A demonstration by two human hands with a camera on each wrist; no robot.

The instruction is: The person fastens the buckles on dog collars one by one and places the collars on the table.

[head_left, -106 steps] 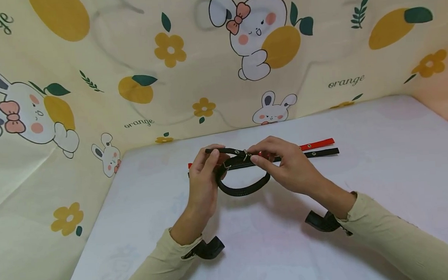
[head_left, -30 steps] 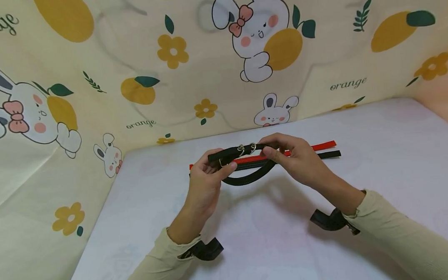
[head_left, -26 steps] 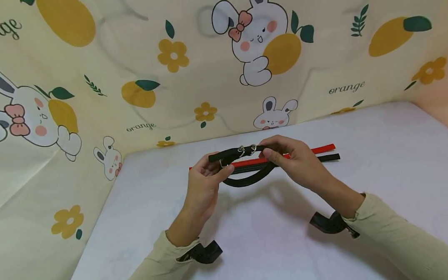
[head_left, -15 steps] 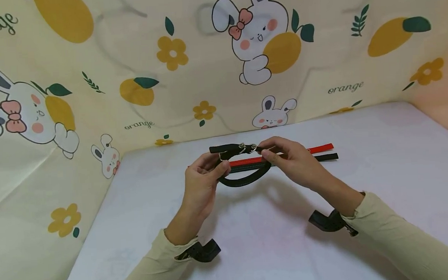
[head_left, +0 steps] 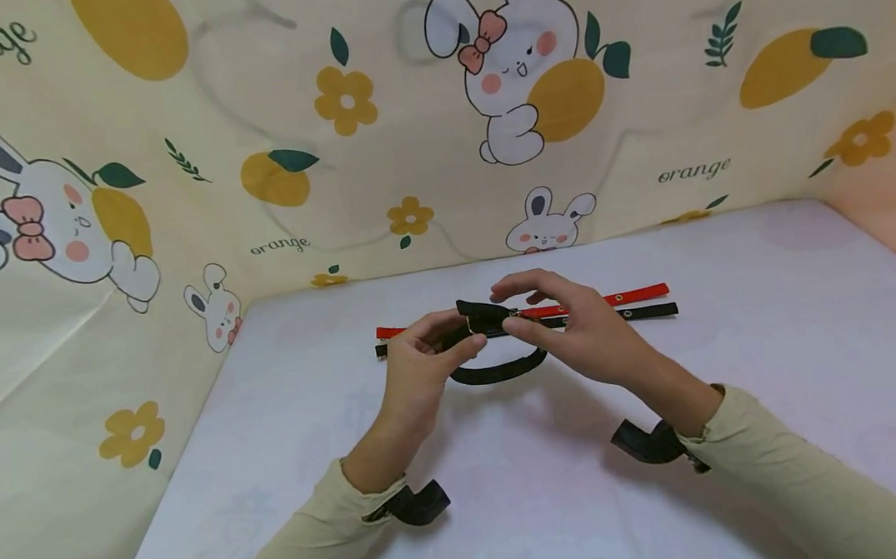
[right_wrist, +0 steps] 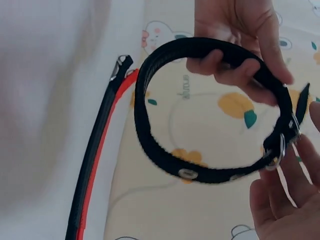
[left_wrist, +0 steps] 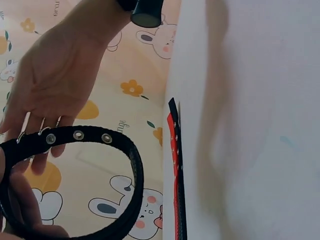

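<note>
A black dog collar, fastened into a loop with metal eyelets, is held up over the table. My left hand grips its left side, fingers curled round the band, as the right wrist view also shows at the top of the loop. My right hand is at the buckle, thumb and index finger spread apart. In the left wrist view the fingers of that right hand reach out loosely behind the band. The strap's free end sticks out past the buckle.
Behind the collar, a red collar and a second black collar lie straight, side by side on the white table. A cloth printed with rabbits and oranges hangs at the table's back and left.
My right fingers, which pinched the strap by the buckle, have spread apart. The collar has turned, its free end now angled nearer the right hand, and my left hand has shifted slightly right.
</note>
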